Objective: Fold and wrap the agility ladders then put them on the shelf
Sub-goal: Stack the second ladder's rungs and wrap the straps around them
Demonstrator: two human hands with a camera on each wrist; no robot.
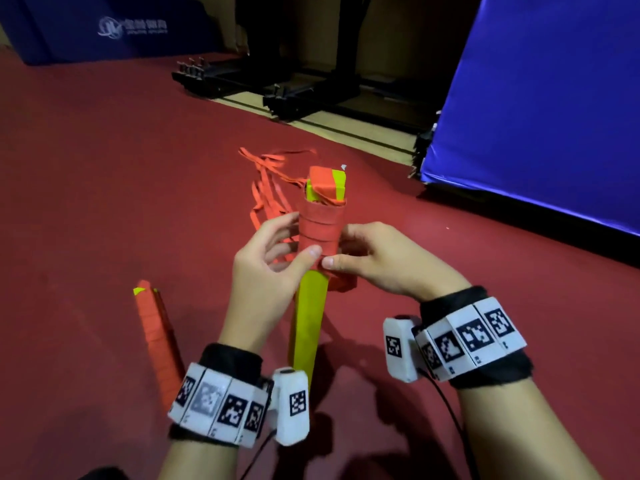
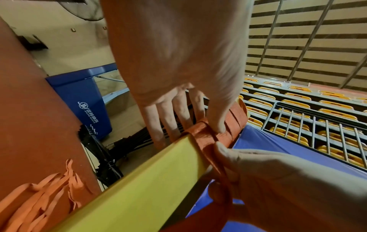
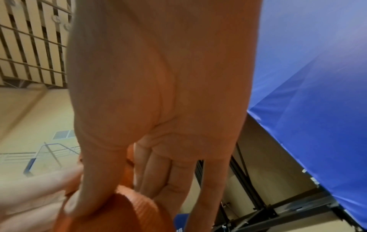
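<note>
**Winding the strap down the rung bundle**

Head view: my left hand (image 1: 266,261) and right hand (image 1: 377,258) both pinch the orange woven strap (image 1: 318,230) coiled round the stack of yellow-green flat plastic rungs (image 1: 310,320), thumbs meeting just below the coils. I judge each turn should overlap the last, kept taut. Loose strap (image 1: 270,188) trails beyond my grip; an already wrapped orange ladder bundle (image 1: 156,334) lies left of it on the red floor (image 1: 104,168).

Left wrist view: thumb and fingers clamp the coils (image 2: 204,135).

Right wrist view: my thumb presses the ribbed strap (image 3: 127,202).
</note>
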